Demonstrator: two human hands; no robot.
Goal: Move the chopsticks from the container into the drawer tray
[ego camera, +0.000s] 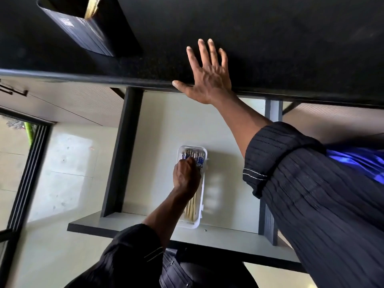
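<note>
Clear tray (202, 201): left hand (187, 176) apparently grasping chopsticks (192, 206), grip hidden; right hand (207, 75) flat, released

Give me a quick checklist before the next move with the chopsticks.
1. Drawer open: ok.
2. Tray flat in drawer: ok.
3. Chopsticks inside tray, lying lengthwise: ok.
4. Left hand released from chopsticks: cannot tell, it rests closed over them.
5. Right hand free: ok, flat on the black counter, holding nothing.
6. Container emptied: not ok, chopsticks remain inside.
</note>
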